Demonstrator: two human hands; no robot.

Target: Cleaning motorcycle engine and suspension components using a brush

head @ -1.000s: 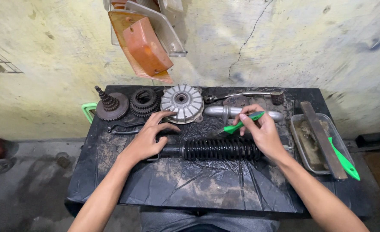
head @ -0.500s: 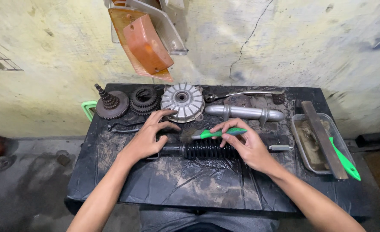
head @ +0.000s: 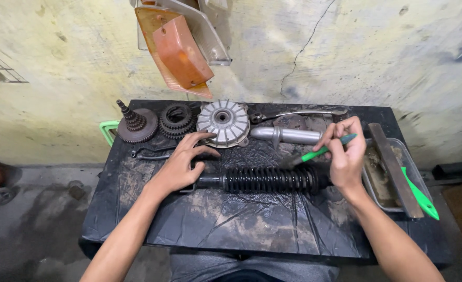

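Between my two hands lies the black coil-spring shock absorber point(head: 270, 179), flat on the table and running crosswise in front of me. My left hand point(head: 181, 166) rests palm down on its thin rod end, fingers spread loosely and gripping nothing. My right hand point(head: 345, 154) sits at the spring's other end, fingers closed round a green-handled brush point(head: 319, 152) whose dark bristles point toward my left hand, just above the coils.

Under it all is a low table covered in wrinkled black plastic sheeting point(head: 252, 224), smeared with grey grime. Just beyond my left fingertips sits a ribbed, round aluminium hub point(head: 223, 122); further out to the left are a stack of dark toothed gears point(head: 177, 120) and a rusty cogged shaft point(head: 135, 125), with a bent dark wrench point(head: 152, 154) near my thumb. Beyond my right fingers lies a smooth silver tube point(head: 288, 135) and a thin curved lever point(head: 298, 114). To the outside of my right hand stands a greasy metal tray point(head: 385, 177) with a flat metal bar point(head: 395, 167) across it and a green handle point(head: 421, 196) on its rim.

Past the table rises a stained, cracked pale-yellow wall point(head: 345, 52), with an orange lamp lens point(head: 181, 52) hanging overhead; the floor is damp grey concrete.

Compared with half a second ago, my right hand has slid from the middle of the spring to its right end, while my left hand has stayed put.
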